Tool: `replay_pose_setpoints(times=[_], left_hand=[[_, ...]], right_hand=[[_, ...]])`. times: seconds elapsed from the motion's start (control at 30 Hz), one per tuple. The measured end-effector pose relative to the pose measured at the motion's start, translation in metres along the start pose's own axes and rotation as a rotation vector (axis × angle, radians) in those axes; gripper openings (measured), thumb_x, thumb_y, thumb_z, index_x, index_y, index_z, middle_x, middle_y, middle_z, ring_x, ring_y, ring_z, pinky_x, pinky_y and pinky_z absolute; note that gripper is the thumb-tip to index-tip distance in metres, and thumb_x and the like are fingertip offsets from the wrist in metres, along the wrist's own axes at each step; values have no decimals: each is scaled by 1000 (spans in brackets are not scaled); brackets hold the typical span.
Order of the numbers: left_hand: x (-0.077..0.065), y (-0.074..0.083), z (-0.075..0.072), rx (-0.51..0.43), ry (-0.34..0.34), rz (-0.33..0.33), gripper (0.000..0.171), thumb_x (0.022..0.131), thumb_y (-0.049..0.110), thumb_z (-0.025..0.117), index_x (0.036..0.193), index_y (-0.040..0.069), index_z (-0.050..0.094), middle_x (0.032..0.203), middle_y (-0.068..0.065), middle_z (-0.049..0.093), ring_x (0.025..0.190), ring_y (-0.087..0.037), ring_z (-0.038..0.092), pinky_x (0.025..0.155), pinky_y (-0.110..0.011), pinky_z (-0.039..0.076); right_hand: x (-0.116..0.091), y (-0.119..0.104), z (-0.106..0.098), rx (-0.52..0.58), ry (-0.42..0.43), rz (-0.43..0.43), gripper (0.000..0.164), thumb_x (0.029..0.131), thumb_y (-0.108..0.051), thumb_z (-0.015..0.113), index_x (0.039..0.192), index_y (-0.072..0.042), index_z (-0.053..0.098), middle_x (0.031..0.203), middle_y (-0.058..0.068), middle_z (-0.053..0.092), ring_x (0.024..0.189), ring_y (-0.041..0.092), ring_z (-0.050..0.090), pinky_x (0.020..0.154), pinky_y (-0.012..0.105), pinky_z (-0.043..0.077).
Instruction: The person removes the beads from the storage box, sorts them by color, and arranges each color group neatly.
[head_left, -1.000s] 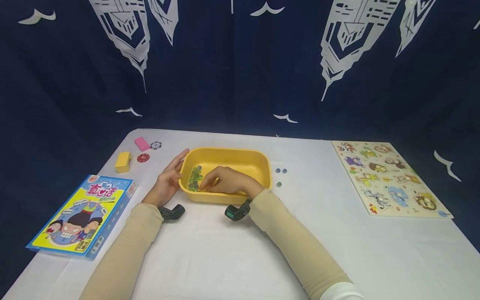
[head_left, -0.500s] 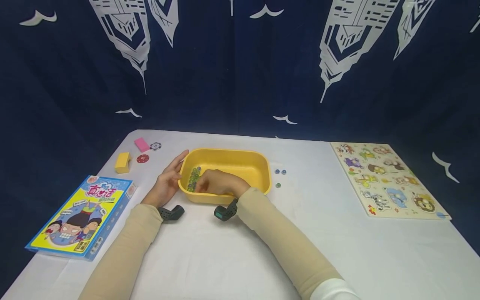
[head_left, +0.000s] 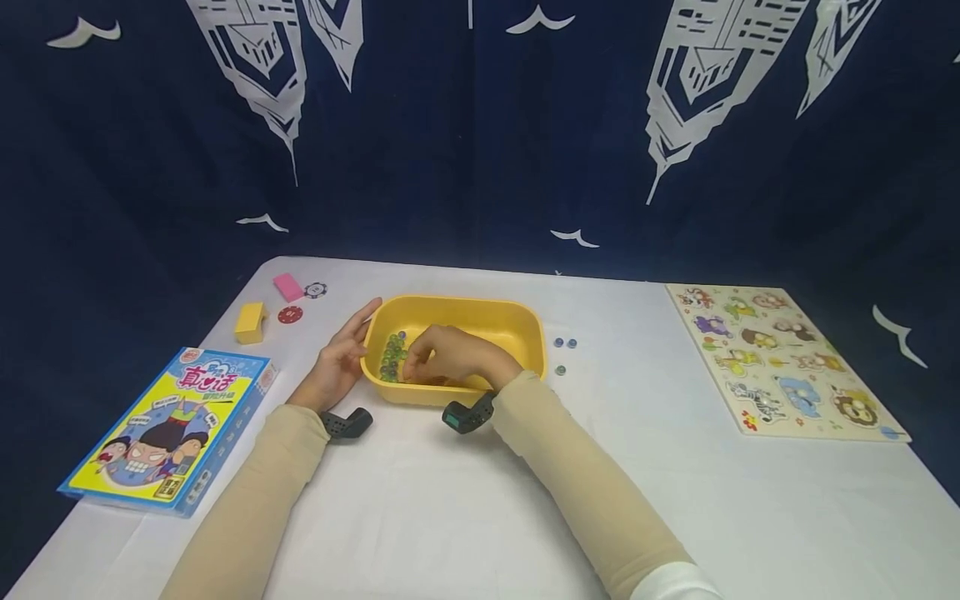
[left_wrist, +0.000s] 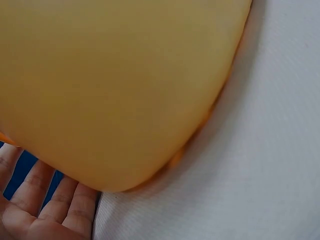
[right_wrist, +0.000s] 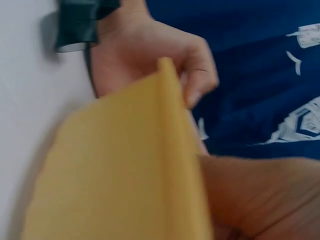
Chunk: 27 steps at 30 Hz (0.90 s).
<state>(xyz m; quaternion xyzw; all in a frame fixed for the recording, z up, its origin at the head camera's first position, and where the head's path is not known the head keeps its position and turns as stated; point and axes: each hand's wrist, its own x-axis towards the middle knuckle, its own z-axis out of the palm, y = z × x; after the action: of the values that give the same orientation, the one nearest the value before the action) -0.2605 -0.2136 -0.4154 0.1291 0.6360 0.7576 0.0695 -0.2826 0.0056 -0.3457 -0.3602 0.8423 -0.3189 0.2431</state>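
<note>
A yellow plastic bin (head_left: 487, 312) stands on the table, with several green and blue glass marbles (head_left: 392, 357) gathered at its left end. My left hand (head_left: 337, 367) rests against the bin's left side, fingers extended along the outer wall. The left wrist view shows those fingers (left_wrist: 75, 205) beyond the bin wall; in the right wrist view its thumb is at the rim. Inside the bin, my right hand (head_left: 453, 354) reaches down beside the marbles with bent fingers. Its fingertips are partly hidden, so whether a marble is between them is unclear.
Two blue marbles (head_left: 566, 342) and a green marble (head_left: 561, 370) lie right of the bin. An animal puzzle board (head_left: 780, 367) is at far right. Leftward are a boxed game (head_left: 168, 429), a yellow block (head_left: 250, 322), a pink block (head_left: 288, 287), and two poker chips (head_left: 290, 314).
My right hand dipped left into the marbles, then came back slightly right and up, still inside the bin. My left hand kept its place on the bin's side.
</note>
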Motion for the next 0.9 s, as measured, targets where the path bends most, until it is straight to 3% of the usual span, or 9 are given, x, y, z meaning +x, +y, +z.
replay_pose_setpoints(times=[0.17,0.37,0.5,0.7,0.9], left_hand=[[1,1,1,23,12,-6,85,77,4,33,160,17,19,166,-8,17,152,-27,14,120,-55,11],[0,2,2,10,20,-10,85,78,4,33,160,17,19,166,-9,18,152,-26,14,121,-53,11],[0,3,4,10,17,-10,85,78,4,33,160,17,19,166,-9,18,152,-27,15,121,-53,11],[0,3,3,27,22,-14,85,79,4,33,161,19,19,166,-7,18,152,-25,14,121,-54,12],[0,-1,2,19,20,-18,84,79,4,32,160,22,20,166,-6,17,152,-24,15,121,-51,13]], right_hand=[[-17,7,-13,63,78,-30,18,88,-5,69,104,-4,77,100,1,73,84,14,67,78,25,56],[-46,23,-28,180,202,-162,22,85,1,66,105,0,74,111,18,70,89,21,67,85,33,56],[-69,36,-39,261,293,-199,22,84,2,70,105,-2,72,106,15,70,92,22,68,85,35,56],[-99,63,-55,346,506,-168,22,84,0,70,106,3,68,97,11,70,87,26,67,79,36,60],[-120,105,-68,393,691,-117,18,88,-7,72,104,0,69,98,3,70,88,22,69,76,31,60]])
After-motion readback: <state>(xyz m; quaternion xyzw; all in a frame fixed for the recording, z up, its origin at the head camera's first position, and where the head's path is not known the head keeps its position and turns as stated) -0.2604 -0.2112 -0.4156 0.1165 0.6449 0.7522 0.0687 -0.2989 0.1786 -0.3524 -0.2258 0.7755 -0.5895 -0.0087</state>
